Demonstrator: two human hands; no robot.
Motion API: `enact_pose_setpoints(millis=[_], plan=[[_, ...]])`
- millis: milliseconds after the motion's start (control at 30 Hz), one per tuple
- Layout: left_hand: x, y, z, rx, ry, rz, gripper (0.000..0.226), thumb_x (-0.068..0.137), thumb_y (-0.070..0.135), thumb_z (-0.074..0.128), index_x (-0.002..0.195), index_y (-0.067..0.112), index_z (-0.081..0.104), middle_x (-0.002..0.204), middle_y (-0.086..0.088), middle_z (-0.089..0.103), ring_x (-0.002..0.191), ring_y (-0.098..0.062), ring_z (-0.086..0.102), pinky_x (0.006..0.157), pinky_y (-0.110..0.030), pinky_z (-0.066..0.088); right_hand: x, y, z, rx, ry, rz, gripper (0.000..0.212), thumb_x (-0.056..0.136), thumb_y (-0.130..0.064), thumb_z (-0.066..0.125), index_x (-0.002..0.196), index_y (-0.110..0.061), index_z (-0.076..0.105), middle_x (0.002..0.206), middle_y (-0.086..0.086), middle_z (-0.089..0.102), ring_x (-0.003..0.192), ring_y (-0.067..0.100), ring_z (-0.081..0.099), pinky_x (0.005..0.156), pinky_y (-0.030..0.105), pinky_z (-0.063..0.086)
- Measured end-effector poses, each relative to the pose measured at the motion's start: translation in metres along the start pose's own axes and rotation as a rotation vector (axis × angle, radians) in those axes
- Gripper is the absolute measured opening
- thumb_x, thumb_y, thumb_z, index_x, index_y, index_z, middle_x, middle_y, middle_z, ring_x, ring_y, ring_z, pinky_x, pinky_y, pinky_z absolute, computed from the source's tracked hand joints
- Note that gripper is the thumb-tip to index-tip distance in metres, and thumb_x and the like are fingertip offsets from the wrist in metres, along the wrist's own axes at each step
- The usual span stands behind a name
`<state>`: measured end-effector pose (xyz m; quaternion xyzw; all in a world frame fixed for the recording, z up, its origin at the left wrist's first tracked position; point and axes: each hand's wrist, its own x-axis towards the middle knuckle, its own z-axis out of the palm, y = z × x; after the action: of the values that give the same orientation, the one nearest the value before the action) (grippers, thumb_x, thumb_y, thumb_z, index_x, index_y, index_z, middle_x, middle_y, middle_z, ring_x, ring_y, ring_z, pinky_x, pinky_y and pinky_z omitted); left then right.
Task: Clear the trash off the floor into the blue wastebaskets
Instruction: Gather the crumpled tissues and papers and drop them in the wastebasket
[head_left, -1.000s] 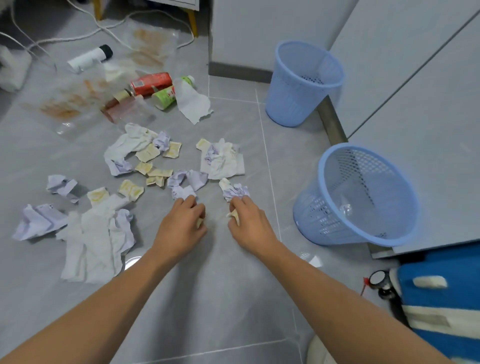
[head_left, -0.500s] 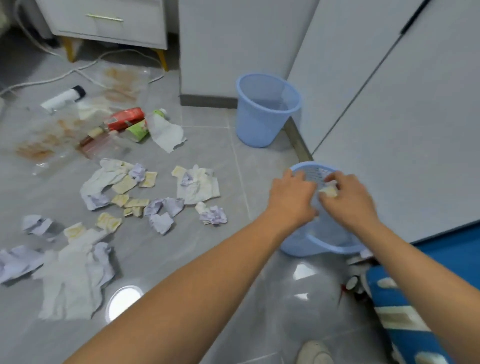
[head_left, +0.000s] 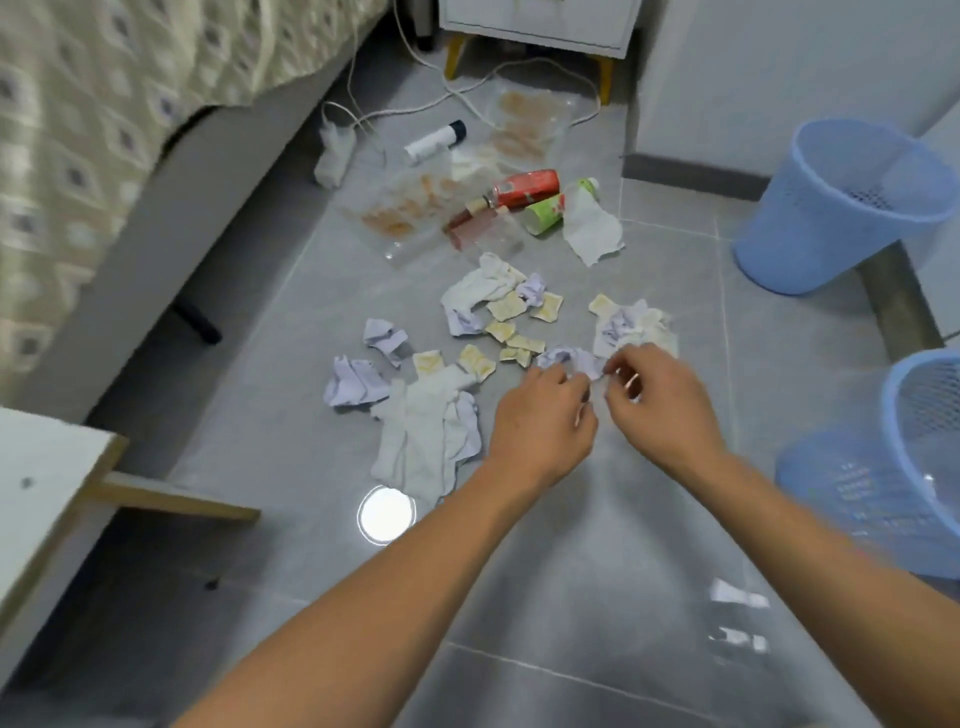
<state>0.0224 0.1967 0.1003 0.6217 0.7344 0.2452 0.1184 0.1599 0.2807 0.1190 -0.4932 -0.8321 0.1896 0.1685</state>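
Crumpled lavender paper (head_left: 569, 358) lies on the grey floor among yellow-stained scraps (head_left: 475, 358) and white tissues (head_left: 426, 436). My left hand (head_left: 540, 421) reaches its near edge with curled fingers; the fingertips are hidden, so a grip is unclear. My right hand (head_left: 660, 400) hovers just right of that paper, fingers loosely curled and holding nothing. One blue wastebasket (head_left: 841, 208) stands at the far right. A second blue wastebasket (head_left: 883, 488) is at the right edge, close to my right forearm. Farther back lie a red bottle (head_left: 524, 188), a green cup (head_left: 545, 213) and a white tube (head_left: 434, 140).
A bed (head_left: 104, 130) runs along the left. A nightstand (head_left: 540, 21) with trailing cables (head_left: 467, 93) stands at the back. Stained clear plastic bags (head_left: 405, 218) lie beyond the paper. A white furniture corner (head_left: 41, 467) juts in at the near left.
Both hands picked up scraps, carried them to the near basket, and have come back empty-looking to the lavender paper on the floor. The view swung left.
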Motion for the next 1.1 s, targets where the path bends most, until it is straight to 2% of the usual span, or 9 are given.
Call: enact_pose_setpoints(millis=[67,233,367,500,600,667,800,967,1100], plan=[[-0.025,-0.047,-0.013,0.026,-0.022,-0.113,0.022,0.095,0.037,0.05,0.102,0.021,0.064,0.102,0.002,0.061,0.1,-0.022,0.056,0.07,-0.038,0.052,0.005,-0.033,0.042,0.032,-0.177,-0.022,0.016,0.085,-0.027,0.061,0.101,-0.027,0.062,0.097,-0.005,0.06,0.085,0.018,0.062,0.077,0.04,0.054],[-0.08,-0.148,-0.022,0.126,-0.061,-0.367,0.042,0.091,0.045,0.059,0.128,0.025,0.055,0.121,-0.001,0.051,0.115,-0.025,0.048,0.077,-0.037,0.048,0.002,-0.084,0.125,0.006,-0.493,0.022,0.048,0.083,-0.029,0.064,0.129,-0.027,0.05,0.12,0.005,0.053,0.108,0.029,0.06,0.088,0.04,0.051],[-0.096,-0.187,-0.008,0.118,-0.24,-0.394,0.074,0.087,0.053,0.064,0.152,0.038,0.033,0.149,-0.001,0.035,0.129,-0.028,0.041,0.092,-0.042,0.048,0.003,-0.087,0.166,0.08,-0.496,0.133,0.057,0.082,-0.025,0.067,0.133,-0.023,0.042,0.124,0.01,0.054,0.111,0.034,0.058,0.085,0.039,0.048],[-0.104,-0.196,0.012,0.211,-0.287,-0.328,0.079,0.085,0.052,0.064,0.154,0.041,0.027,0.14,0.0,0.04,0.12,-0.027,0.042,0.086,-0.04,0.043,0.002,-0.08,0.184,0.148,-0.491,0.135,0.059,0.074,-0.013,0.065,0.127,-0.03,0.044,0.113,0.006,0.064,0.104,0.032,0.061,0.079,0.038,0.05],[-0.104,-0.198,0.021,0.214,-0.223,-0.293,0.057,0.09,0.046,0.062,0.144,0.036,0.044,0.123,0.0,0.047,0.11,-0.026,0.045,0.075,-0.036,0.039,0.001,-0.075,0.185,0.195,-0.483,0.113,0.06,0.075,-0.005,0.057,0.129,-0.03,0.051,0.086,-0.005,0.062,0.084,0.025,0.061,0.064,0.029,0.042],[-0.106,-0.197,0.024,0.167,-0.195,-0.271,0.033,0.095,0.041,0.059,0.126,0.029,0.057,0.113,0.0,0.052,0.105,-0.026,0.048,0.071,-0.035,0.038,0.002,-0.072,0.18,0.194,-0.472,0.089,0.063,0.076,0.001,0.052,0.132,-0.029,0.056,0.076,-0.012,0.055,0.079,0.02,0.056,0.063,0.026,0.039],[-0.116,-0.199,0.025,0.138,-0.137,-0.206,0.011,0.095,0.03,0.059,0.091,0.02,0.059,0.09,0.001,0.054,0.09,-0.026,0.054,0.062,-0.033,0.03,0.003,-0.055,0.166,0.156,-0.427,0.117,0.063,0.072,0.002,0.046,0.126,-0.028,0.061,0.094,-0.003,0.062,0.088,0.021,0.057,0.071,0.029,0.041],[-0.119,-0.196,0.019,0.132,-0.127,-0.114,0.011,0.091,0.023,0.061,0.085,0.019,0.054,0.089,0.004,0.049,0.084,-0.021,0.046,0.058,-0.03,0.026,-0.001,-0.026,0.148,0.083,-0.426,0.154,0.061,0.072,-0.002,0.049,0.126,-0.03,0.058,0.112,0.004,0.062,0.103,0.026,0.06,0.079,0.034,0.048],[-0.121,-0.197,0.01,0.11,-0.137,-0.115,0.018,0.087,0.024,0.061,0.079,0.02,0.044,0.092,0.007,0.043,0.084,-0.018,0.044,0.055,-0.029,0.028,-0.003,-0.011,0.141,-0.035,-0.391,0.171,0.063,0.076,0.001,0.05,0.132,-0.028,0.052,0.119,0.006,0.05,0.103,0.033,0.058,0.078,0.038,0.047]])
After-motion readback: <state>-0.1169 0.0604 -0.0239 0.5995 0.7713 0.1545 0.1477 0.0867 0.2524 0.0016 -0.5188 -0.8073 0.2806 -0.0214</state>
